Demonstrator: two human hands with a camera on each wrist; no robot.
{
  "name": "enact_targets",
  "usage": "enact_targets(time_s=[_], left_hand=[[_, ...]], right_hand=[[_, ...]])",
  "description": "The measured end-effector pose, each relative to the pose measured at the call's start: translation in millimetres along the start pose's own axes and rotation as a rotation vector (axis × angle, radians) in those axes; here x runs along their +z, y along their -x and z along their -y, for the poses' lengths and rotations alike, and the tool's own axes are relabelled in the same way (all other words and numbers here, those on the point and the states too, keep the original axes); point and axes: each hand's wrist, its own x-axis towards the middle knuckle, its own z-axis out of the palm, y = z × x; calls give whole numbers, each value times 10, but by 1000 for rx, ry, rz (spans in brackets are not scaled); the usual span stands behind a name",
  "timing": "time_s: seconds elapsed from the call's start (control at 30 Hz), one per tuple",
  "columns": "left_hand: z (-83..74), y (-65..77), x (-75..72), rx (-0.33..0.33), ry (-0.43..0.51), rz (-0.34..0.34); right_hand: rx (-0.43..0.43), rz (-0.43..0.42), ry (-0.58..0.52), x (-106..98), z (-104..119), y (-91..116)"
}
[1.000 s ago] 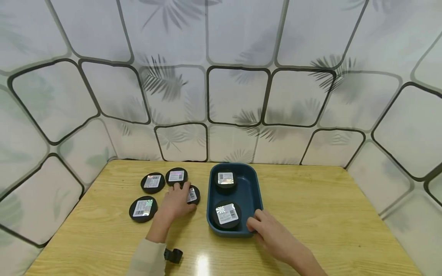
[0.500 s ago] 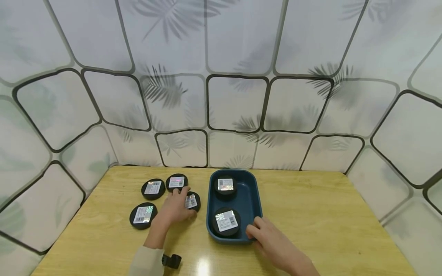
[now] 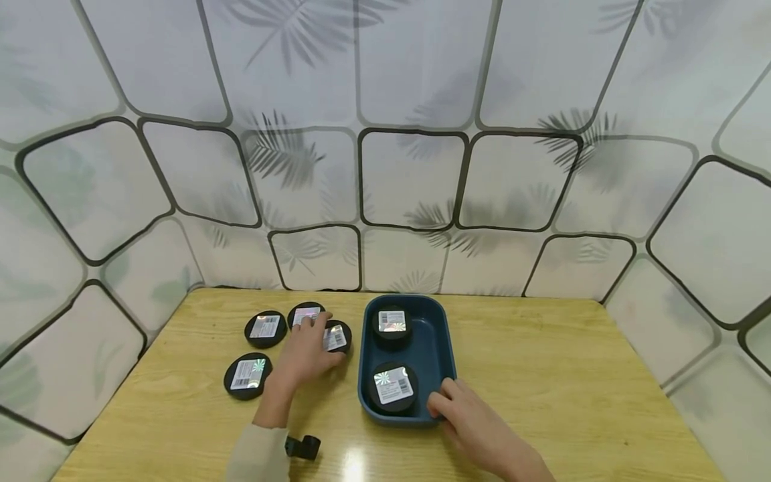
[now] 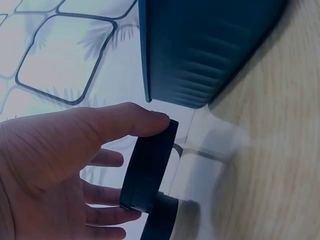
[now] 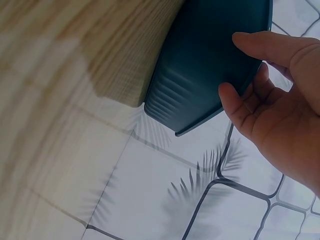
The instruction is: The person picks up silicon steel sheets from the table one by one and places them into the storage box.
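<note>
My left hand (image 3: 304,351) pinches a flat round black case (image 3: 337,337) with a white label between thumb and fingers. In the left wrist view that case (image 4: 149,167) is tilted, seen by its edge above the table. A dark blue plastic bin (image 3: 438,348) stands to its right. My right hand (image 3: 472,418) holds the bin's near right corner; the right wrist view shows thumb and fingers at the rim of the bin (image 5: 200,65). Inside the bin, along its left side, one black case (image 3: 393,323) lies at the far end and another case (image 3: 393,388) at the near end.
More labelled black cases lie on the wooden table (image 3: 542,375) at left: one case (image 3: 265,328) at the back, one (image 3: 248,376) nearer, and a case (image 3: 304,312) partly behind my left fingers. A patterned curtain (image 3: 409,181) hangs behind the table.
The left hand has raised the case a little from the table, away from its earlier spot. The right hand stays at the bin's corner. The head view has tilted slightly.
</note>
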Motion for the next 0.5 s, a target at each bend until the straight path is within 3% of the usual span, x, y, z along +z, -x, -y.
enact_targets(time_s=[0.27,0.5], left_hand=[[-190,-46,-33,15,59,-86],[-292,-23,-43,10,90,-135]], right_hand=[[38,58,-24,-44,29,-3],[22,30,-16,-29,12,12]])
